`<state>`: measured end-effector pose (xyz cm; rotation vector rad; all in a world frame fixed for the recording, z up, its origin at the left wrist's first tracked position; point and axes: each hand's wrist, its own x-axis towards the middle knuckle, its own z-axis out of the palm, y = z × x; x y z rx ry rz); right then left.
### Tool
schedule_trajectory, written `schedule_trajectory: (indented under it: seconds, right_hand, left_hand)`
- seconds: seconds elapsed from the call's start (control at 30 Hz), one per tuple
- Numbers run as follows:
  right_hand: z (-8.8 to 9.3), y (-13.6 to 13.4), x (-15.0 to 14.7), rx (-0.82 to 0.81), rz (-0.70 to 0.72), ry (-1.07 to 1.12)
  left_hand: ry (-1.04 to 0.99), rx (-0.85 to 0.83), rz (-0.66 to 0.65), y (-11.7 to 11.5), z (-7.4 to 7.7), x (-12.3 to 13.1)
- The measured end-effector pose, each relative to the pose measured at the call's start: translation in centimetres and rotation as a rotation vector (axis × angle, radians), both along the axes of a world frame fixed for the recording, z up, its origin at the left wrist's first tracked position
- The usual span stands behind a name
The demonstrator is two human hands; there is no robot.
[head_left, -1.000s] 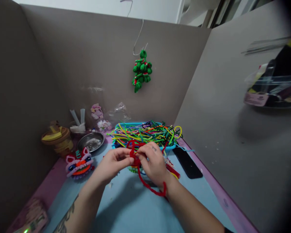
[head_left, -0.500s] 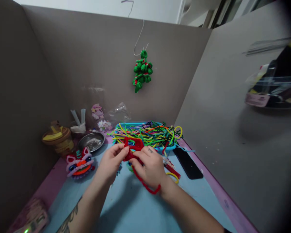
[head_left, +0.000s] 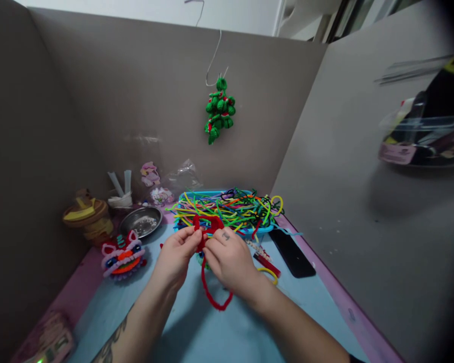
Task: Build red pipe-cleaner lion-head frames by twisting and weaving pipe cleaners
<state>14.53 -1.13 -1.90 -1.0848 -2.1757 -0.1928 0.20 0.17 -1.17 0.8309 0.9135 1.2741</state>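
Red chenille-stem piece sits between two bare hands above a blue work surface. At its near edge, the thumb and forefinger of the left hand are pinched on the fuzzy red material, while the fingers of the right hand are bunched together on it from the other side; exactly where the right fingertips bear is partly hidden. From the fingers, the piece's open, frame-like loop projects forward, away from the wearer, its longer side running roughly left to right. A loose red tail drops the opposite way, toward the wearer, and curves in a U with its visible end by the right wrist, so the right hand is the nearer one to it. Just beyond the loop, a blue basket brims with multicolored chenille stems. To the right lie a yellow ring, a slim red stick and a black smartphone; to the left, a lion-head figure and a round metal dish. Beyond them, a green tree-shaped ornament hangs from a wire hook on the gray partition.
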Motion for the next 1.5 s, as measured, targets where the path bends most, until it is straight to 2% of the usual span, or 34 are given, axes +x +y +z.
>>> schedule_trajectory:
  seconds: [0.2,0.33,0.47,0.63,0.83,1.03,1.2,1.5]
  right_hand:
    - [1.0,-0.1,0.9,-0.046,0.069,0.321]
    - [1.3,0.2,1.2,-0.134,0.146,0.384]
    - [1.1,0.5,1.5,-0.122,0.138,0.435]
    - [0.8,0.7,1.7,-0.103,0.135,0.405]
    - [0.5,1.0,1.6,0.017,0.146,0.309]
    - [0.4,1.1,1.7,0.014,0.18,0.202]
    - [0.5,1.2,1.8,-0.013,0.204,0.225]
    - [0.5,1.1,1.5,-0.01,0.219,0.357]
  left_hand:
    - [0.184,0.1,-0.068,-0.2,0.3,-0.8]
    - [0.222,0.113,-0.165,-0.3,0.6,-1.0]
    - [0.204,0.109,-0.26,-0.4,1.1,-1.1]
    - [0.262,0.111,-0.27,-0.6,1.5,-1.0]
    - [0.362,0.131,-0.296,-0.7,1.4,-1.3]
    - [0.342,0.141,-0.349,-0.4,1.6,-1.6]
    - [0.316,0.113,-0.307,-0.5,1.6,-1.4]
    - [0.5,0.236,-0.303,-0.7,1.1,-1.3]
